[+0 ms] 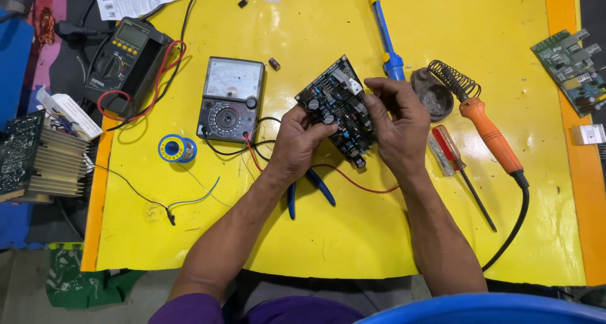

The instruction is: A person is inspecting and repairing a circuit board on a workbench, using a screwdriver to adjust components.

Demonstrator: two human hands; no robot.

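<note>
A black circuit board sits tilted above the middle of the yellow table, held between both hands. It is crowded with small dark cylindrical capacitors, blue parts and one white block near its far end. The left hand closes its fingers on the board's left edge, thumb on top. The right hand curls its fingers over the right edge. Blue-handled pliers lie below, an analog meter to the left, an orange soldering iron to the right.

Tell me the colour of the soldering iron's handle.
Orange, clearest in the head view: the soldering iron lies right of the right hand.
</note>
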